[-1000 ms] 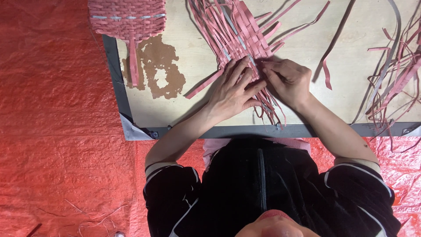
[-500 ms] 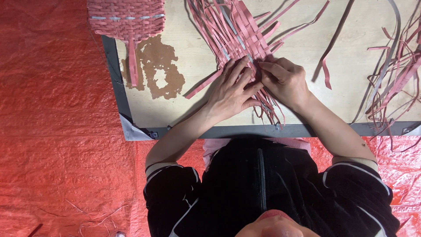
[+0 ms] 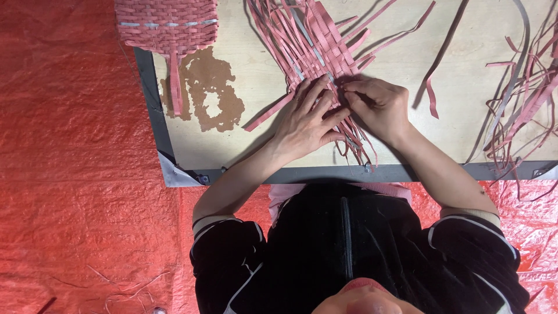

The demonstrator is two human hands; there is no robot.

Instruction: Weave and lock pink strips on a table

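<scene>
Left hand (image 3: 307, 119): we log it at frame centre, lying flat with fingers spread, pressing on the woven strips; grip apart.
Right hand (image 3: 378, 104): just right of the left hand, fingertips touching it; grip pinched together on one pink strip of the weave.
Woven strips (image 3: 314, 43): pink, partly plaited mat, upper centre of the frame, loose ends fanning toward the desk's near edge.
Desk (image 3: 256, 70): pale board with dark rim and a brown stain at its left.
Finished woven piece (image 3: 167, 23): upper left, overhanging the desk corner.
Loose strips (image 3: 523, 93): right edge, tangled.
Red sheet (image 3: 70, 145): we note it covering the floor, left.
</scene>
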